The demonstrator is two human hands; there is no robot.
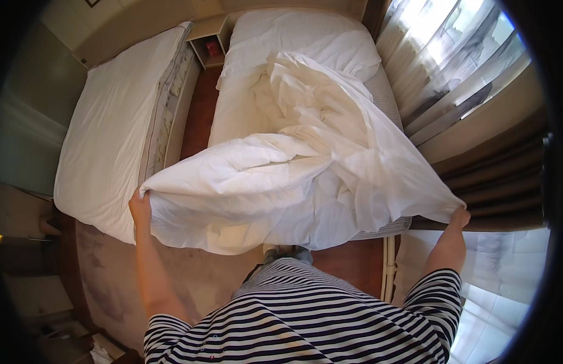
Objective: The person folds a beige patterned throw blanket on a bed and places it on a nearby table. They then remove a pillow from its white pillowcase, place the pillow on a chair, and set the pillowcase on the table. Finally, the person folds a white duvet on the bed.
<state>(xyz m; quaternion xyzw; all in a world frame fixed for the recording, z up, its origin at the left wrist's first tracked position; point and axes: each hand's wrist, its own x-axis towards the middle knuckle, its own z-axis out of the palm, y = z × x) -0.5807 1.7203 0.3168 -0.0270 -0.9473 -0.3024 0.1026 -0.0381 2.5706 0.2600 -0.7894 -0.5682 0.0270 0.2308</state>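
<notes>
A large white duvet cover, rumpled and partly lifted, spreads between my two outstretched arms at the foot of a bed. My left hand grips one corner, out past the bed's left side. On the right, my right hand holds another corner, pulled taut beside the brown curtain. The middle of the fabric is bunched in folds over the mattress, whose striped edge shows along the right. White bedding covers the head end. Whether a quilt lies within the folds, I cannot tell.
A second bed under a white sheet stands at left, across a narrow strip of red-brown floor. Between the headboards sits a nightstand holding a red object. Sheer curtains and a brown curtain line the right; pipes run low nearby.
</notes>
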